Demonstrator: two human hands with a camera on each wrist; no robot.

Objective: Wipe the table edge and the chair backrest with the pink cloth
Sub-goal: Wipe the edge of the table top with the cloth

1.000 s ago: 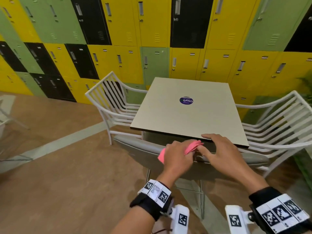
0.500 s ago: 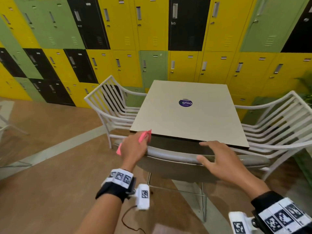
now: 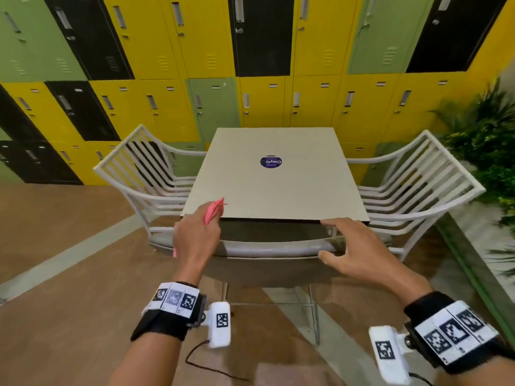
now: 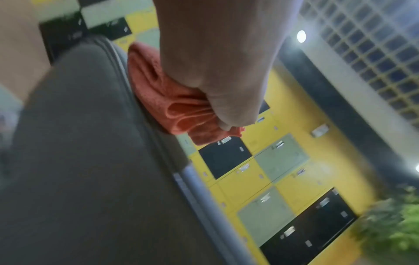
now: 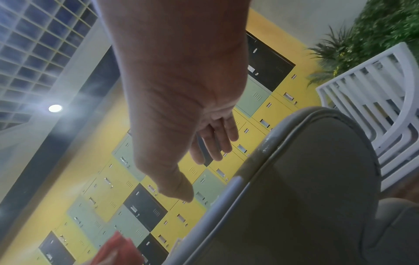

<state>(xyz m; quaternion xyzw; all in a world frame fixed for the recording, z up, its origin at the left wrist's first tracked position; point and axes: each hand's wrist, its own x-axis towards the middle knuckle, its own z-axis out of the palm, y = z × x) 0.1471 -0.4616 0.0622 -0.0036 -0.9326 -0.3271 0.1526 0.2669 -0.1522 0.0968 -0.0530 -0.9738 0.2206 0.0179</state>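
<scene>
Left hand (image 3: 196,237) fisted round bunched pink cloth (image 3: 214,210), fingers curled tight on the folds; one end of cloth poking up past near-left corner of table (image 3: 274,190), other end peeking out below the fist. In left wrist view, pink cloth (image 4: 172,100) pressed against top rail of grey chair backrest (image 4: 95,161), left hand (image 4: 217,68) clamped over it. Right hand (image 3: 352,250) empty, fingers straight and slightly spread, thumb apart from the rest, poised over right part of chair backrest (image 3: 267,250); contact with rail not resolvable from head view. In right wrist view, right hand (image 5: 181,100) clear of chair backrest (image 5: 306,188), gap visible between fingers (image 5: 221,136) and rail. Backrest tucked under near table edge, chair pushed in. Tabletop beige, square, bearing round dark-blue sticker (image 3: 271,162), white lettering reading like "ClayG" upside down, smaller line beneath illegible. White slatted armchair (image 3: 145,174) at left of table, second white slatted armchair (image 3: 418,179) at right. Behind: wall of yellow, green and black lockers (image 3: 262,51), small label plates on doors too small to read. Green plants (image 3: 485,146) at far right. Black wrist straps with square black-and-white coded marker tags (image 3: 174,298) on both wrists.
</scene>
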